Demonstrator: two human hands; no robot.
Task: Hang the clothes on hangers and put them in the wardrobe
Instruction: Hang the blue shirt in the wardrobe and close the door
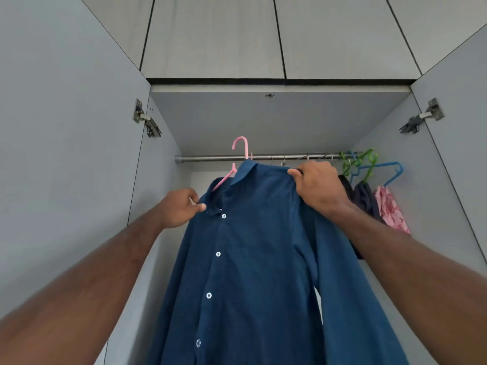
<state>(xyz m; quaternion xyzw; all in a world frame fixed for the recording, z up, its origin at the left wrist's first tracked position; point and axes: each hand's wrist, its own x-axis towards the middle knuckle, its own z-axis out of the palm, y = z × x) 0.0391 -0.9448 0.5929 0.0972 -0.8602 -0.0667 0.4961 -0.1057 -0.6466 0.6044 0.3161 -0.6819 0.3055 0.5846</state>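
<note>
A dark blue button shirt hangs on a pink hanger in front of the open wardrobe. The hanger's hook rises just in front of the steel rail, slightly above it. My left hand pinches the shirt's left shoulder near the collar. My right hand grips the shirt's right shoulder, over the hidden end of the hanger. The shirt's lower part runs out of view at the bottom.
At the rail's right end hang green hangers and a blue hanger with dark garments and a pink patterned one. The grey wardrobe doors stand open on both sides. Closed cabinets sit above.
</note>
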